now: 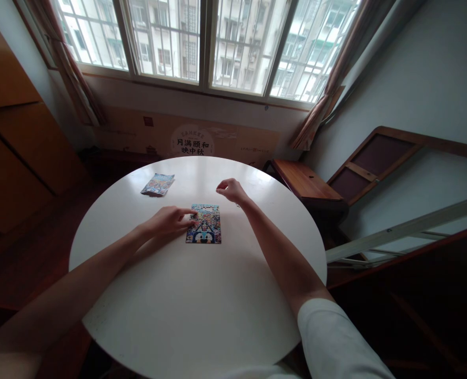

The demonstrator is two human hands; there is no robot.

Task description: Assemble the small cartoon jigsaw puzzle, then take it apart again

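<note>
A small colourful picture sheet (204, 234), possibly a jigsaw puzzle, lies flat on the round white table (194, 295). A dark cartoon figure with a pale face shows on its lower part. My left hand (170, 218) touches the sheet's left side, index finger stretched onto it and thumb apart below. To the upper right of the sheet, my right hand (230, 190) is held with fingertips pinched together. Whatever is between them, if anything, is too small to make out. Something tiny shows beside my right wrist.
A crinkled printed packet (158, 185) lies at the table's back left. Beyond the right edge stands a wooden bench (306, 180), with a wooden frame (375, 158) leaning by the wall. Wooden cabinets (24, 152) stand at left, and barred windows (166, 42) are behind.
</note>
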